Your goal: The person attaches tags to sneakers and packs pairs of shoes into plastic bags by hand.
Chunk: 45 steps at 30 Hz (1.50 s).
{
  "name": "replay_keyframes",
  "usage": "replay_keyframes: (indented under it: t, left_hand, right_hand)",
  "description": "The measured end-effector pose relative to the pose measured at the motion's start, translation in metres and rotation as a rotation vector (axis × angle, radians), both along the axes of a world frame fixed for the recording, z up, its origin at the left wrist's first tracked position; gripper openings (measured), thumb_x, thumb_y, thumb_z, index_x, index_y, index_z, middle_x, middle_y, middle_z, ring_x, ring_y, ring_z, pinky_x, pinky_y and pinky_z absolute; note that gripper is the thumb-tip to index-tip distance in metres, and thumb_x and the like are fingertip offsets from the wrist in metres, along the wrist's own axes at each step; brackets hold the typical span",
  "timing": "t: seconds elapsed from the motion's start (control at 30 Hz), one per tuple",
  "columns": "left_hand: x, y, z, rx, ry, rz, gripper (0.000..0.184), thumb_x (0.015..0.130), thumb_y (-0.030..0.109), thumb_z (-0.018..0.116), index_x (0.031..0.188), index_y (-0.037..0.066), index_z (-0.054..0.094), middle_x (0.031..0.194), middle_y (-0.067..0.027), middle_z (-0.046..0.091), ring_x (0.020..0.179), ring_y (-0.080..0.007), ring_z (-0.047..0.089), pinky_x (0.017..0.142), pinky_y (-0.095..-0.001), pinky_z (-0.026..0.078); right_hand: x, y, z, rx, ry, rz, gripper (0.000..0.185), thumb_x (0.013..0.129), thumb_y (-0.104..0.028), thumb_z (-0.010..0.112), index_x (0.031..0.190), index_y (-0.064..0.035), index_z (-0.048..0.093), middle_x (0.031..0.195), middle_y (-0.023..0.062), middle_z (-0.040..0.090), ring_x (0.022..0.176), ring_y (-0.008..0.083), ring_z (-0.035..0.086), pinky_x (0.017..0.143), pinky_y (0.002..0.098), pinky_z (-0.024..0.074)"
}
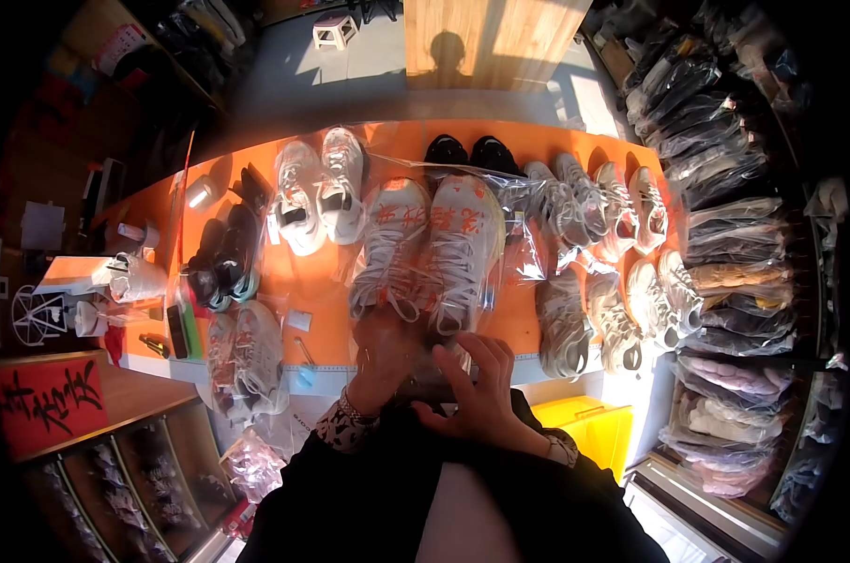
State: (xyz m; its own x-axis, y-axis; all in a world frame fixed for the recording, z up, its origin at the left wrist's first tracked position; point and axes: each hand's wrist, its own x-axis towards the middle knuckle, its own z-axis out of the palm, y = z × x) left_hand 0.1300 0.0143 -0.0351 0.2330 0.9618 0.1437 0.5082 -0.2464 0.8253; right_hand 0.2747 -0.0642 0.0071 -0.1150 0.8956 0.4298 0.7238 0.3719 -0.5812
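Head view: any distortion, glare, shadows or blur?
Head view: fisheye curvature with black corners; glare on the clear plastic beside the middle shoes; a head-shaped shadow on the wooden panel; the left hand hazier than the right hand.

Just beyond the fingers (pixel 502 361), glossy clear plastic film (pixel 528 249) covers white shoes (pixel 458 239) — farther off, a smooth wood-grained panel (pixel 505 42).

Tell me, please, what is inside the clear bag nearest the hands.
Two pale, laced shoes show through the bag; their undersides, facing the table, cannot be seen.
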Motion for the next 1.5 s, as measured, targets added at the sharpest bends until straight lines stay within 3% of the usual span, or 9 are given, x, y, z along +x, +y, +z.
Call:
replay_keyframes:
  t: [0.03, 0.23, 0.33, 0.5, 0.6, 0.67, 0.77, 1.13, 1.5]
  left_hand:
    - [0.001, -0.001, -0.004, 0.183, 0.264, -0.084, 0.019, 0.087, 0.018, 0.058, 0.101, 0.006, 0.064, 0.094, -0.0126, 0.064, 0.081, -0.0269, 0.064, 0.067, -0.0343, 0.051]
    - [0.013, -0.023, -0.049, -0.095, -0.206, -0.083, 0.021, 0.084, 0.021, 0.064, 0.099, 0.006, 0.063, 0.088, -0.0113, 0.064, 0.081, -0.0264, 0.064, 0.072, -0.0350, 0.051]
    - [0.048, -0.045, -0.074, 0.576, 0.611, 0.311, 0.021, 0.084, 0.020, 0.066, 0.099, 0.006, 0.064, 0.091, -0.0129, 0.065, 0.086, -0.0283, 0.064, 0.080, -0.0338, 0.051]
    - [0.100, -0.043, 0.002, 0.316, 1.341, 1.075, 0.029, 0.089, 0.027, 0.060, 0.111, 0.007, 0.059, 0.097, -0.0142, 0.064, 0.090, -0.0307, 0.064, 0.085, -0.0358, 0.051]
    - [0.080, -0.037, -0.011, 0.363, 1.099, 0.767, 0.029, 0.088, 0.026, 0.061, 0.108, 0.006, 0.059, 0.096, -0.0149, 0.064, 0.088, -0.0310, 0.064, 0.083, -0.0361, 0.051]
    - [0.020, -0.003, -0.025, 0.196, 0.410, 0.157, 0.028, 0.088, 0.026, 0.061, 0.106, 0.005, 0.059, 0.095, -0.0156, 0.064, 0.087, -0.0314, 0.064, 0.082, -0.0364, 0.051]
    - [0.001, 0.012, -0.034, 0.008, 0.183, 0.062, 0.027, 0.086, 0.026, 0.061, 0.102, 0.004, 0.059, 0.094, -0.0167, 0.063, 0.084, -0.0319, 0.064, 0.080, -0.0368, 0.051]
    - [-0.025, 0.092, -0.188, -0.065, 0.550, 0.249, 0.026, 0.082, 0.021, 0.059, 0.095, -0.002, 0.057, 0.093, -0.0235, 0.062, 0.081, -0.0380, 0.062, 0.074, -0.0437, 0.049]
    - [-0.018, 0.076, -0.164, -0.341, 0.609, 0.332, 0.032, 0.086, 0.017, 0.057, 0.111, -0.003, 0.053, 0.110, -0.0225, 0.058, 0.098, -0.0372, 0.058, 0.086, -0.0447, 0.045]
  right_hand:
    - [-0.002, 0.004, -0.003, 0.000, 0.000, 0.000, 0.065, 0.063, -0.029, 0.077, 0.121, -0.0094, 0.055, 0.122, 0.0136, 0.049, 0.111, 0.0303, 0.049, 0.094, 0.0506, 0.0354]
    - [-0.014, 0.019, -0.012, 0.176, -0.232, 0.001, 0.040, 0.068, -0.015, 0.066, 0.107, -0.0083, 0.062, 0.119, 0.0080, 0.056, 0.112, 0.0266, 0.054, 0.098, 0.0531, 0.0309]
    - [-0.024, 0.031, -0.009, 0.182, -0.187, 0.132, 0.030, 0.070, -0.014, 0.064, 0.099, -0.0072, 0.062, 0.110, 0.0083, 0.060, 0.106, 0.0255, 0.058, 0.099, 0.0539, 0.0296]
    - [-0.028, 0.030, -0.024, 0.174, -0.059, 0.489, 0.024, 0.070, -0.009, 0.064, 0.094, -0.0065, 0.063, 0.106, 0.0074, 0.062, 0.106, 0.0240, 0.058, 0.097, 0.0518, 0.0361]
    - [-0.019, 0.023, -0.023, 0.185, -0.036, 0.434, 0.025, 0.069, -0.006, 0.066, 0.094, -0.0064, 0.064, 0.104, 0.0072, 0.063, 0.102, 0.0251, 0.059, 0.094, 0.0488, 0.0401]
    - [-0.013, 0.012, -0.029, 0.171, -0.037, 0.363, 0.025, 0.069, -0.005, 0.067, 0.095, -0.0063, 0.064, 0.103, 0.0074, 0.063, 0.100, 0.0256, 0.060, 0.091, 0.0473, 0.0423]
    - [-0.008, 0.009, -0.042, 0.124, -0.010, 0.298, 0.027, 0.069, -0.005, 0.068, 0.095, -0.0067, 0.064, 0.099, 0.0070, 0.063, 0.096, 0.0260, 0.061, 0.083, 0.0435, 0.0463]
    - [0.032, 0.005, -0.054, -0.080, 0.030, 0.143, 0.024, 0.070, -0.003, 0.068, 0.093, -0.0062, 0.063, 0.092, 0.0081, 0.060, 0.083, 0.0270, 0.061, 0.070, 0.0362, 0.0491]
    - [0.182, 0.036, -0.134, -0.125, -0.023, -0.740, 0.047, 0.073, -0.010, 0.071, 0.115, -0.0016, 0.052, 0.106, 0.0217, 0.055, 0.101, 0.0385, 0.055, 0.085, 0.0443, 0.0468]
